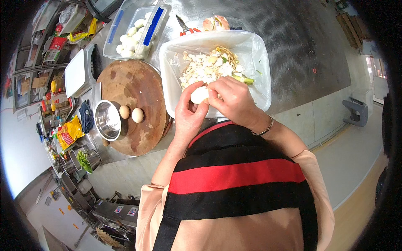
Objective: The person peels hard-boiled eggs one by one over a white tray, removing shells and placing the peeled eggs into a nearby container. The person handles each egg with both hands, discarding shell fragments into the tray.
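My left hand [192,111] holds a pale egg [199,95] over the near side of a lined white plastic bin [263,69]. The fingers of my right hand [234,100] are pinched together at the egg's right side; whether a bit of shell is between them is hidden. Below, eggshell pieces [204,67] and some green vegetable scraps [245,79] lie in the bin. Two brown eggs, one [124,112] beside a steel bowl [107,120] and another [137,115] just right of it, rest on a round wooden chopping board [141,81].
A clear plastic box [110,47] with several peeled eggs [130,40] stands at the back left. Red-handled scissors [185,26] and an orange packet [216,23] lie behind the bin. Left of the board are a white-lidded container [77,73], a dark cloth [85,116] and a yellow bag [69,133].
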`<state>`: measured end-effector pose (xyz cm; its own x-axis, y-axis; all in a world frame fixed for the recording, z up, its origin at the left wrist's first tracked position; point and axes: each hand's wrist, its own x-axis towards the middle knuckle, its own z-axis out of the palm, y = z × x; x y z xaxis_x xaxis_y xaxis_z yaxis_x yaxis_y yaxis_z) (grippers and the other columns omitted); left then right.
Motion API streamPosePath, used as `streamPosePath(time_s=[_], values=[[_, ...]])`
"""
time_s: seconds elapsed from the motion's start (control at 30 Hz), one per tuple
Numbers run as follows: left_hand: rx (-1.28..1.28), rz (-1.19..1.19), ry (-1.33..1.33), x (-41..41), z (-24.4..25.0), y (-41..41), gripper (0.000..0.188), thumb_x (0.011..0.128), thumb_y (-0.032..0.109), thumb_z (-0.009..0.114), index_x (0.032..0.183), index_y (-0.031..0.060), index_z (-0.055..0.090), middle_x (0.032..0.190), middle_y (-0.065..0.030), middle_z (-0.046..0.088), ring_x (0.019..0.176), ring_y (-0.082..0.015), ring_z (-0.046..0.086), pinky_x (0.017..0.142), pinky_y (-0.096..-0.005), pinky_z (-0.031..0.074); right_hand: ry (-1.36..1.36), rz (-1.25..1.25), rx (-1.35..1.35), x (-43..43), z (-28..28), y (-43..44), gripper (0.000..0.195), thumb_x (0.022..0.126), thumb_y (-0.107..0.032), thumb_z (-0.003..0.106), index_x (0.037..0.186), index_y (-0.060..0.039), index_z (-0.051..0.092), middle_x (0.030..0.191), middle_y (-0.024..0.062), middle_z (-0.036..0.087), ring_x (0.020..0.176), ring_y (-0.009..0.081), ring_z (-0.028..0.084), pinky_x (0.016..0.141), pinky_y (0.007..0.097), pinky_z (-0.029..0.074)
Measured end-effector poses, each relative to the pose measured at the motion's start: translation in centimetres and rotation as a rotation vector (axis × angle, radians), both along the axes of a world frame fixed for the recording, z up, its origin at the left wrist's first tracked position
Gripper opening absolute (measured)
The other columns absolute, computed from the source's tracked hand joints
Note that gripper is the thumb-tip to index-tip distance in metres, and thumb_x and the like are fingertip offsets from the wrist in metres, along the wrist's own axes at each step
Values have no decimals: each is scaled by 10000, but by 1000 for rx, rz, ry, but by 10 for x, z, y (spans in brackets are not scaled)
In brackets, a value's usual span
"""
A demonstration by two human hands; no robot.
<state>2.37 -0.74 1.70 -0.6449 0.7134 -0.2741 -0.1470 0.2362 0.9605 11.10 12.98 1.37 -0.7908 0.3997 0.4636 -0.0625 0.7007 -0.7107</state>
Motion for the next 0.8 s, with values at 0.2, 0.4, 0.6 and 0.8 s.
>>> streamPosePath(time_s=[0.2,0.4,0.6,0.8], values=[[215,19,-215,-2,-9,1,457,861,-2,580,1304,18,472,1208,-154,591,970,-169,589,820,-303,496,-177,-76,-678,3,-4,9,152,855,-114,648,803,24,613,666,77,626,582,110,568,550,275,474],[277,44,-344,-2,-6,3,466,879,20,552,1332,11,440,1193,-151,580,1031,-194,579,861,-329,492,-108,2,-581,7,7,7,140,834,-110,667,875,14,616,820,115,650,675,162,630,614,290,512],[216,67,-290,-2,-6,3,469,887,5,541,1343,6,429,1159,-120,582,996,-161,580,868,-289,477,-42,40,-308,7,7,2,162,781,-96,700,896,-16,619,815,122,635,706,244,637,639,324,521],[165,70,-231,-3,-8,0,446,895,19,557,1329,11,453,1121,-86,597,945,-110,579,836,-237,467,-4,14,-127,6,4,-1,170,769,-84,682,910,-22,610,801,136,624,717,293,627,638,366,511]])
